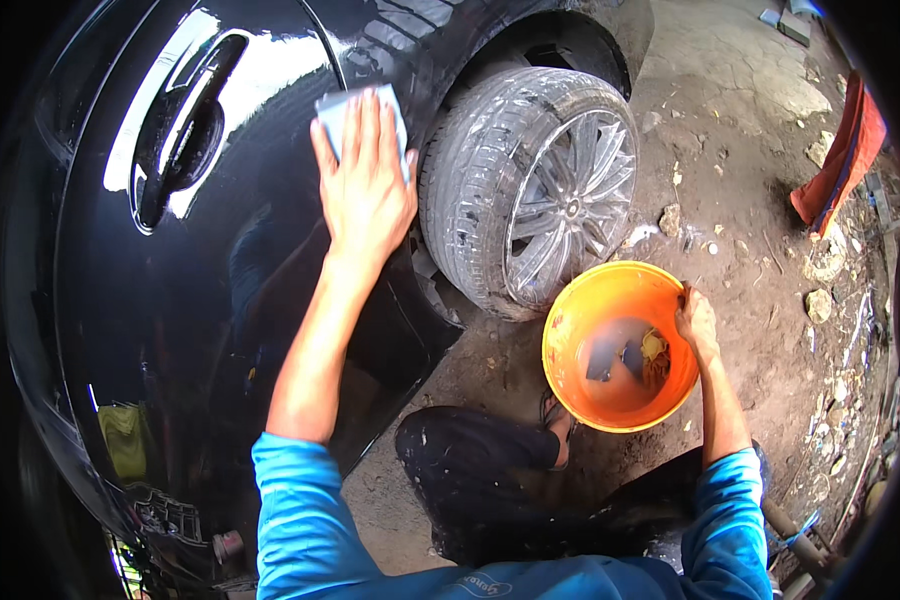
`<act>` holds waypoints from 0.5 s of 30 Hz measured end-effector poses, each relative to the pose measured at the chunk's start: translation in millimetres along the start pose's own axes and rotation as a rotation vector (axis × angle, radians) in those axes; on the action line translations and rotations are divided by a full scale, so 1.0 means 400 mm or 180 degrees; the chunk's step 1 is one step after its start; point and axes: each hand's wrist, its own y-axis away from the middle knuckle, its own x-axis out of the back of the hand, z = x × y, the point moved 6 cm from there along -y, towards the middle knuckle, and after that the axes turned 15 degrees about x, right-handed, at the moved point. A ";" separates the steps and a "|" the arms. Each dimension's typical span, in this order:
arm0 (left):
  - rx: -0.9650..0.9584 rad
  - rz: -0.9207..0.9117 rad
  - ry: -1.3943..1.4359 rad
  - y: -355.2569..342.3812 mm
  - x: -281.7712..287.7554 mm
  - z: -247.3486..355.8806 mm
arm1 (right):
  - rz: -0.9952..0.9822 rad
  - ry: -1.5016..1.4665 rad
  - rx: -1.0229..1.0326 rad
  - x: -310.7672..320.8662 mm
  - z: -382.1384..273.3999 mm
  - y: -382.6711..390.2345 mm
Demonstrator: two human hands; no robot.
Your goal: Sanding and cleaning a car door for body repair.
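My left hand [363,195] lies with its fingers stretched over a light blue-grey sheet [398,115], holding it against the glossy black car body panel [270,330]. Between the door handle [185,135] and the rear wheel [530,190], the sheet's edges show past my fingers and thumb. My right hand [698,322] grips the rim of an orange bucket [562,350] on its right side. Inside the bucket is cloudy water [620,392] with dark flat pieces [602,358] and a crumpled yellow thing [654,346]. What lies under my left palm is hidden.
Dusty, dirt-smeared tyre and spoked rim stand just beyond the bucket. Stones [670,220] and debris lie on the earth ground [740,270] at right. A red-orange cloth-like thing [845,150] hangs at the far right. My bent legs [470,470] are below the bucket.
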 end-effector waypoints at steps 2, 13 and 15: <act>0.0020 -0.0054 0.0074 -0.007 -0.006 0.001 | 0.0068 0.0043 0.0033 -0.002 0.010 0.009; -0.0051 -0.0111 0.0184 -0.025 0.012 -0.024 | 0.0018 -0.0125 -0.0017 0.008 -0.006 0.012; 0.0004 -0.0468 0.0147 0.128 0.004 -0.064 | -0.0013 -0.0008 0.0096 0.000 0.015 0.024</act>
